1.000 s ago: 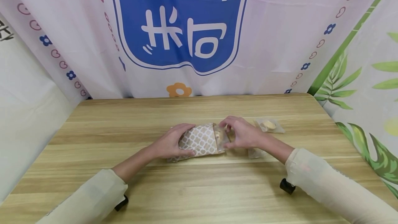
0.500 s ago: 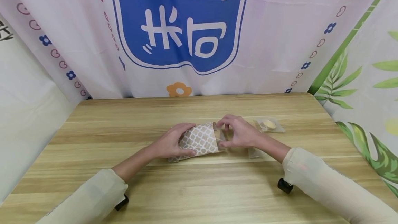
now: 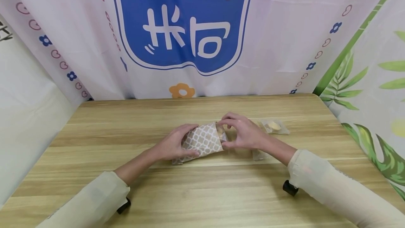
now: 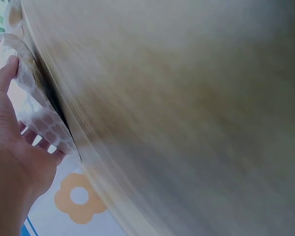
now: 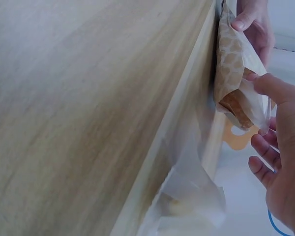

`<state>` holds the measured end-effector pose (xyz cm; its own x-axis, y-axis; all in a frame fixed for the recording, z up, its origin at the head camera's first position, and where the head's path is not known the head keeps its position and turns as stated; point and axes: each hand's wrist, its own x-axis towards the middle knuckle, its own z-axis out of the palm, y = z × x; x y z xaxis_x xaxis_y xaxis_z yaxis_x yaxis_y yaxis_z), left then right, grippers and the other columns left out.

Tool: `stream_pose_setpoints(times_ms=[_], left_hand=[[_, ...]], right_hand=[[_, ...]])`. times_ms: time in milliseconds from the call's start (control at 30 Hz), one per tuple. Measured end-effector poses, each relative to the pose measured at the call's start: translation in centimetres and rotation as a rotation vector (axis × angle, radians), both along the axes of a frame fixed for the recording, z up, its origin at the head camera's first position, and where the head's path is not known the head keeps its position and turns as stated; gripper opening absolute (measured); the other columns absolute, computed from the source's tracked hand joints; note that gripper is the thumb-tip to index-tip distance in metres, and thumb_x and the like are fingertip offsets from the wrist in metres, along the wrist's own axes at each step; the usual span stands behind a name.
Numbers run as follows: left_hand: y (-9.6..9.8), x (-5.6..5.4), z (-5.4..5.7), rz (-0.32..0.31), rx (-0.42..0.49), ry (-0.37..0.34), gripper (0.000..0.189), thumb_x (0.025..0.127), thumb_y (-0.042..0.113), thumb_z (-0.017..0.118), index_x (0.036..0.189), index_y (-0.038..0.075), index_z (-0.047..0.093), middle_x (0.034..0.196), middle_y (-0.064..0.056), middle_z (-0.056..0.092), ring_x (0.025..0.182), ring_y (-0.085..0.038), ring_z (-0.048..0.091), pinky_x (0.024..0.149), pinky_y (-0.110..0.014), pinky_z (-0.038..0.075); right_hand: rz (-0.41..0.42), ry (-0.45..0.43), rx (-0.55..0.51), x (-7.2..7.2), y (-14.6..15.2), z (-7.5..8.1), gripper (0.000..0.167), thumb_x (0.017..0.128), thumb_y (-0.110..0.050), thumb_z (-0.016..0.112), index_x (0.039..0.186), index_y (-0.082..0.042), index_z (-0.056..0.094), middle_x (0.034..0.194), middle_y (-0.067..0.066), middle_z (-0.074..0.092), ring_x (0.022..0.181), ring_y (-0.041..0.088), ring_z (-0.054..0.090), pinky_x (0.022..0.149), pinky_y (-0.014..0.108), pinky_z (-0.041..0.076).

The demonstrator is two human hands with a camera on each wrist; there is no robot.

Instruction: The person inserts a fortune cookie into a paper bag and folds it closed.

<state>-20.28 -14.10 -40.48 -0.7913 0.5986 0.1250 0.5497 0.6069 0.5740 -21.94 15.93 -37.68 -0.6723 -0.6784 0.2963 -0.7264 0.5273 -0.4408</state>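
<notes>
Now clear packet [image 3: 222, 133] deeper inside patterned bag [image 3: 205, 139]

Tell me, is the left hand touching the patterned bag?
Touching. The head view shows the left hand wrapped over one end of the patterned bag, thumb along its near side.

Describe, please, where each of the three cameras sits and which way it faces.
Head: on the head, facing forward and down at the wood-grain tabletop; both sleeved arms, the left hand and the right hand show.
Left wrist: on that wrist, facing along the left hand toward the lattice-patterned paper bag; the left hand shows, with apparently a sliver of the right hand.
Right wrist: on that wrist, facing the bag's open end; both hands show.
Shared: both wrist views show the bag and the orange printed flower.
</notes>
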Motion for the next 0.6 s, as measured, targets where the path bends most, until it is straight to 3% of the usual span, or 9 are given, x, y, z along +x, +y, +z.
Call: stream_pose_setpoints(times_ms=[467, 600], left_hand=[[0.18, -0.02, -0.07, -0.012, 0.014, 0.01, 0.097, 0.081, 0.045, 0.088, 0.155, 0.001, 0.043, 0.154, -0.021, 0.05, 0.141, -0.039, 0.048, 0.117, -0.057, 0.039], [0.23, -0.03, -0.04, -0.012, 0.015, 0.007, 0.097, 0.081, 0.045, 0.088, 0.154, 0.001, 0.043, 0.154, -0.021, 0.049, 0.141, -0.039, 0.048, 0.117, -0.057, 0.039]], right_hand=[[0.005, -0.052, -0.057, -0.25, -0.7, -0.55, 0.051, 0.071, -0.012, 0.091, 0.117, -0.001, 0.07, 0.112, 0.008, 0.072, 0.089, 0.019, 0.064, 0.079, 0.038, 0.059], [0.005, -0.06, -0.053, -0.18, -0.73, -0.57, 0.051, 0.072, -0.013, 0.092, 0.117, -0.002, 0.07, 0.116, 0.009, 0.071, 0.091, 0.019, 0.064, 0.082, 0.038, 0.059]])
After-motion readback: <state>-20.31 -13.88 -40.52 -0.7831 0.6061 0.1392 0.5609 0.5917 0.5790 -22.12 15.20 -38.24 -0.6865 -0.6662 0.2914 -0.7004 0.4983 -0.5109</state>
